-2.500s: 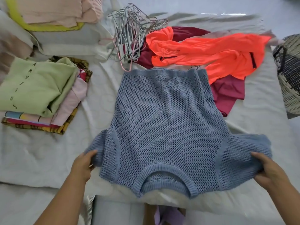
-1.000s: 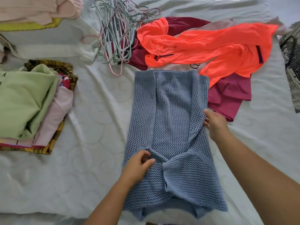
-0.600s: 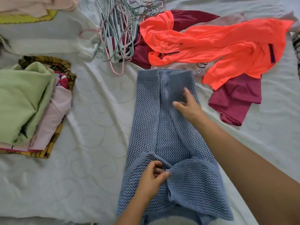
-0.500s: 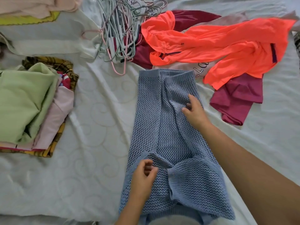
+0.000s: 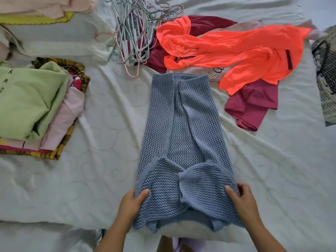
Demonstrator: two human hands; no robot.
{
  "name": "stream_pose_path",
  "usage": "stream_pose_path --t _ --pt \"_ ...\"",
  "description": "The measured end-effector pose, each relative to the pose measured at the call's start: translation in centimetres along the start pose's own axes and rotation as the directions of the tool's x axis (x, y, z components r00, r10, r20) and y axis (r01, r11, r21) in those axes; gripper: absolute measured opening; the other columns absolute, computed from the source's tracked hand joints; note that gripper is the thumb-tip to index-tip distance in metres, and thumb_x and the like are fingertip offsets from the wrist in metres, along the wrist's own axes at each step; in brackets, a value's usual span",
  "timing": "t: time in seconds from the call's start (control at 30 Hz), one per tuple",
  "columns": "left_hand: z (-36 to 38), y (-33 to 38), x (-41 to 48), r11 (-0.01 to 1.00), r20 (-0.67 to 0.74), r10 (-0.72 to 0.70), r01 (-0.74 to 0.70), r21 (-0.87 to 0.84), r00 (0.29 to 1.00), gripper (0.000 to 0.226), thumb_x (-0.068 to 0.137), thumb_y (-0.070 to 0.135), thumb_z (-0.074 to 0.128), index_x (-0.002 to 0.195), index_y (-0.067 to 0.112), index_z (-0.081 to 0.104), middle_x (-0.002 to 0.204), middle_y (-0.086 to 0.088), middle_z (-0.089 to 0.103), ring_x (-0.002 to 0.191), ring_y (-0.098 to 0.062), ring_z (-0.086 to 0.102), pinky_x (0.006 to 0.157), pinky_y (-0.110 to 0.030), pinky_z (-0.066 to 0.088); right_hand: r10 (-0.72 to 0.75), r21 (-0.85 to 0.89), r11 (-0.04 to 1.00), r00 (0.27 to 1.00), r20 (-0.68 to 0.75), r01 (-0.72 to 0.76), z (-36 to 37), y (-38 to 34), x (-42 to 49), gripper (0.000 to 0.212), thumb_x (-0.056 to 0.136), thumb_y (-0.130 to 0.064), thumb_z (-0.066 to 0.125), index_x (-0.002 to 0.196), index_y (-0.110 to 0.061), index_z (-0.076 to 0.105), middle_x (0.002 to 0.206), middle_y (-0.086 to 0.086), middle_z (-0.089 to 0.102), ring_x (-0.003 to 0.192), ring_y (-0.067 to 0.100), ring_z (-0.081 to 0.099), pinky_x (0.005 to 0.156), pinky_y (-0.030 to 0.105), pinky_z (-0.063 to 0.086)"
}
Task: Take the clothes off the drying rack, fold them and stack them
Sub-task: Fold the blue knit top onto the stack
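A blue open-knit sweater [image 5: 183,135] lies lengthwise on the white bed sheet [image 5: 101,135], both sides and both sleeves folded in over its middle. My left hand [image 5: 133,200] grips its near left corner, thumb on top. My right hand [image 5: 240,199] grips its near right corner the same way. A stack of folded clothes [image 5: 34,106], with a light green top uppermost, sits at the left. Unfolded clothes lie beyond the sweater: an orange top [image 5: 236,51] over a maroon garment [image 5: 252,106].
A tangle of wire hangers [image 5: 134,33] lies at the back centre. More folded pink and yellow cloth [image 5: 40,10] sits at the back left. A woven black-and-white basket [image 5: 327,75] stands at the right edge. The bed's near edge runs just under my wrists.
The sweater's sides were folded inward from flat. My right hand came back from the upper sweater to the near right corner; my left hand shifted from the crossed sleeves to the near left corner.
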State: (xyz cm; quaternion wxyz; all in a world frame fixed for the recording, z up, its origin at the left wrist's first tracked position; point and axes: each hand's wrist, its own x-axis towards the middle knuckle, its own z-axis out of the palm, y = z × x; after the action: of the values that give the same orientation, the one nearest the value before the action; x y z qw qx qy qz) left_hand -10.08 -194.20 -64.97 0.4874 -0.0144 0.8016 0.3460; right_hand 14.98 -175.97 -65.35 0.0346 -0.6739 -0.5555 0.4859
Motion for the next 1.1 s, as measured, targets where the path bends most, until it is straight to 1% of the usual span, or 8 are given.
stream_pose_path --t 0.1,0.27,0.4,0.5,0.67,0.83,0.93,1.1 --pt "0.2 -1.1 -1.1 0.986 0.048 -0.124 0.128 -0.108 0.991 0.032 0.09 0.032 0.058 0.113 0.01 0.061 0.104 -0.009 0.068 0.094 -0.024 0.064 0.086 -0.036 0.05 0.048 0.009 0.999 0.999 0.014 -0.048 -0.2 1.0 -1.7 0.02 0.09 -0.019 0.06 0.079 -0.005 0.052 0.073 0.006 0.057 0.069 0.022 0.053 0.059 0.03 0.036" --pt "-0.4 -2.1 -1.6 0.938 -0.023 0.012 -0.003 0.345 1.0 0.043 0.084 0.04 0.064 0.111 0.01 0.049 0.107 -0.008 0.058 0.104 -0.027 0.057 0.086 -0.036 0.046 0.059 -0.156 0.987 0.993 0.105 -0.042 0.1 1.8 -3.0 0.02 0.091 -0.023 0.057 0.097 -0.009 0.043 0.093 0.007 0.056 0.087 0.021 0.052 0.065 0.031 0.03" --pt "0.0 2.1 -0.3 0.784 -0.21 0.415 -0.231 0.576 0.885 0.044 0.082 0.024 0.069 0.115 0.001 0.052 0.109 -0.014 0.052 0.101 -0.028 0.051 0.089 -0.038 0.043 -0.089 -0.218 0.972 0.996 0.014 0.09 -0.2 0.5 -1.6 0.039 0.088 -0.016 0.062 0.121 -0.003 0.046 0.115 0.015 0.051 0.107 0.029 0.05 0.087 0.035 0.038" --pt "2.2 6.0 -0.2 0.75 0.005 0.486 -0.42 0.512 0.874 0.012 0.085 0.019 0.065 0.093 0.014 0.058 0.092 -0.003 0.059 0.084 -0.017 0.054 0.079 -0.03 0.044 -0.432 -0.346 0.86 0.896 -0.105 0.375 0.4 -0.6 -1.0 0.032 0.085 -0.024 0.058 0.108 -0.002 0.056 0.098 0.012 0.054 0.093 0.025 0.049 0.084 0.029 0.036" --pt "6.4 4.2 -1.3 0.717 0.352 0.265 -0.427 0.551 0.898 0.009 0.085 0.011 0.062 0.093 0.015 0.061 0.091 -0.002 0.064 0.085 -0.015 0.057 0.079 -0.027 0.044 -0.466 -0.434 0.626 0.757 0.459 0.648 4.7 -2.2 -3.8 0.056 0.065 -0.06 0.054 0.105 -0.021 0.053 0.098 -0.003 0.051 0.089 0.012 0.049 0.076 0.024 0.042" --pt "6.9 2.4 -3.0 0.955 0.252 0.134 -0.193 0.226 0.958 0.007 0.091 0.017 0.057 0.097 0.018 0.061 0.085 0.006 0.063 0.079 -0.011 0.06 0.072 -0.017 0.049 -0.472 -0.454 0.615 0.763 0.442 0.644 6.5 -1.0 -3.8 0.034 0.062 -0.045 0.055 0.089 -0.025 0.051 0.087 -0.004 0.05 0.079 0.014 0.054 0.062 0.027 0.047" --pt "7.3 4.0 -4.0 0.994 0.316 0.088 -0.105 0.038 0.945 0.014 0.094 0.025 0.05 0.095 0.016 0.061 0.085 -0.003 0.064 0.073 -0.01 0.058 0.062 -0.016 0.046 -0.492 -0.144 0.81 0.792 0.361 0.569 5.2 -2.2 -3.8 0.036 0.07 -0.043 0.036 0.09 -0.024 0.059 0.087 -0.005 0.054 0.084 0.004 0.048 0.072 0.017 0.038" --pt "5.3 4.5 -5.0 0.899 0.369 0.084 0.09 -0.428 0.926 0.045 0.085 0.044 0.043 0.103 0.009 0.064 0.091 -0.01 0.069 0.084 -0.023 0.063 0.075 -0.037 0.052 -0.645 0.103 0.747 0.678 0.352 0.657 5.1 -5.1 -6.7 0.021 0.077 -0.031 0.049 0.092 -0.027 0.063 0.084 -0.014 0.052 0.08 -0.005 0.049 0.073 0.01 0.038"
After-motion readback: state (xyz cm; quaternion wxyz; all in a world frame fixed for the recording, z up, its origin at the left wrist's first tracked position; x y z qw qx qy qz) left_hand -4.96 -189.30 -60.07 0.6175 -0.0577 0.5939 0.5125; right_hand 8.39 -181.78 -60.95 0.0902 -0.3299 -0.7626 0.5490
